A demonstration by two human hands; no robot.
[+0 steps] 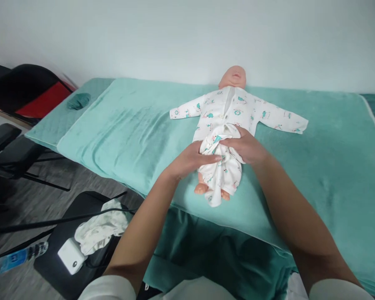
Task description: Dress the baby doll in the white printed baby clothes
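A baby doll (233, 78) lies on its back on the green-covered bed (118, 121). It wears a white printed baby top (215, 110) with both sleeves spread wide. Over its legs, white printed baby pants (233, 173) are bunched between my two hands, and the doll's feet show below the cloth. My left hand (195, 160) grips the pants at their left side, thumb laid across the folds. On the right, my right hand (245, 146) pinches the gathered cloth near the top's hem. Some fingers of both hands are hidden by the fabric.
Black chairs with red (34, 91) stand at the far left. A black seat (62, 233) beside the bed carries a crumpled cloth (103, 225) and a white box-shaped device (71, 255). A water bottle (17, 258) and a dark cable are nearby. The wall (143, 37) borders the bed's far side.
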